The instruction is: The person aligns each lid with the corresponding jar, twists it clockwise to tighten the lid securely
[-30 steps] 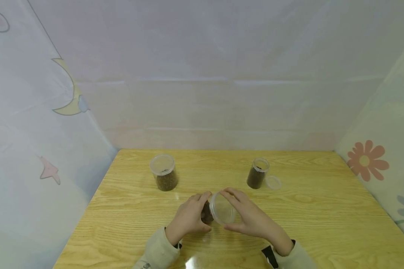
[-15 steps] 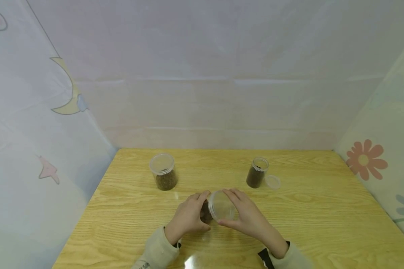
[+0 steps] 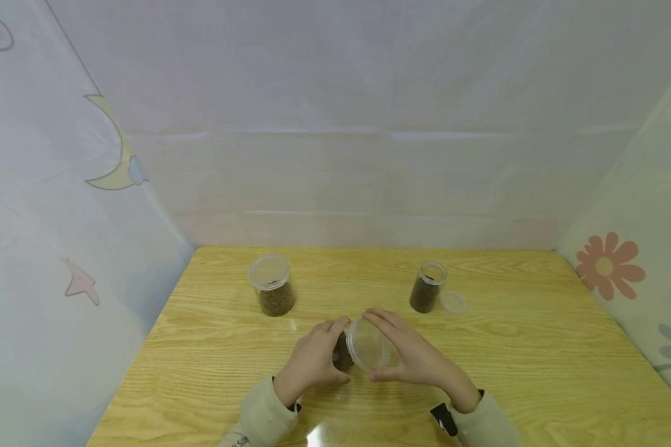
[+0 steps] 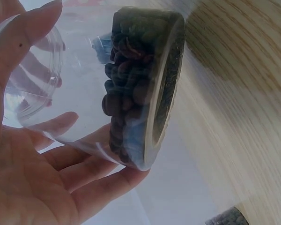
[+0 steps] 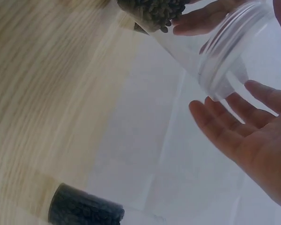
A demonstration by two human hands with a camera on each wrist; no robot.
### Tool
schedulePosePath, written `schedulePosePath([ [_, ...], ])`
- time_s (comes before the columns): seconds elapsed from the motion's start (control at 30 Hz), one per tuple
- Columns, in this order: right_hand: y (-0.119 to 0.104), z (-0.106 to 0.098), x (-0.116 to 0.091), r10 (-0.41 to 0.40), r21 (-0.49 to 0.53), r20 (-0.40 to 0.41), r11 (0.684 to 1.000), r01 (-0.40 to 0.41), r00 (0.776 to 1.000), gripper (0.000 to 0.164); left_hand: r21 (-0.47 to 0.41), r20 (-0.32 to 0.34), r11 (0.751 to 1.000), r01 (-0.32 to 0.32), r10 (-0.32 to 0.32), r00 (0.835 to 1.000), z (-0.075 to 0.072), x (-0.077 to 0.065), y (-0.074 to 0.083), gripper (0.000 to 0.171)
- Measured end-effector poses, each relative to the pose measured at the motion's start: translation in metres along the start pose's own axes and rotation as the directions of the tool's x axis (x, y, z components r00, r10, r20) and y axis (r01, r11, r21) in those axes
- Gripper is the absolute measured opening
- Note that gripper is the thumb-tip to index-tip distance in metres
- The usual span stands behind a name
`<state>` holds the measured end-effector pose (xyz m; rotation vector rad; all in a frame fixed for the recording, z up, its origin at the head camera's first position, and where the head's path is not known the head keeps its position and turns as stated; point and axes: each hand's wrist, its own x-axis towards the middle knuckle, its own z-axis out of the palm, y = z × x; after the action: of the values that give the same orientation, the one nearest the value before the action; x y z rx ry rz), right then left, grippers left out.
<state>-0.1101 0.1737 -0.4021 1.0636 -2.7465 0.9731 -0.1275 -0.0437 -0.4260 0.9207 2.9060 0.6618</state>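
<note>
A clear jar of dark brown beans is held by my left hand, whose fingers and thumb curve round its body. The jar leans over to the right, its base low over the table. My right hand spans the clear lid at the jar's upper end, thumb at the near side and fingers at the far side. In the right wrist view, the right fingertips lie along the lid's ribbed edge. The beans fill only the lower part, and the upper part is see-through.
At the back left of the wooden table stands a wider clear jar part filled with dark grains. A slim jar with dark contents stands back right, a loose clear lid beside it. A printed cloth hangs behind.
My right hand has turned round the lid and back again, its thumb shifting left and then right. My left hand keeps its hold, and the jar stays in nearly the same place.
</note>
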Motion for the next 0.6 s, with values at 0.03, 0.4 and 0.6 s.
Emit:
schedulePosePath([
  [0.03,0.0014,0.0005,0.0004,-0.004,0.009,0.003,1.0,0.004,1.0,0.093,0.0,0.003,1.0,0.0,0.0,1.0,-0.0003,-0.0001,0.0002,0.096],
  [0.4,-0.0011,0.0054,0.0003,0.076,0.006,-0.039,0.997,-0.076,0.996,0.09,-0.003,0.009,1.0,0.005,-0.005,1.0,-0.0004,0.0003,-0.0002,0.096],
  [0.6,-0.0043,0.0083,0.0012,0.118,0.002,-0.075,0.993,-0.119,0.99,0.088,-0.005,0.013,1.0,0.011,-0.011,1.0,-0.0001,0.0014,-0.0014,0.097],
])
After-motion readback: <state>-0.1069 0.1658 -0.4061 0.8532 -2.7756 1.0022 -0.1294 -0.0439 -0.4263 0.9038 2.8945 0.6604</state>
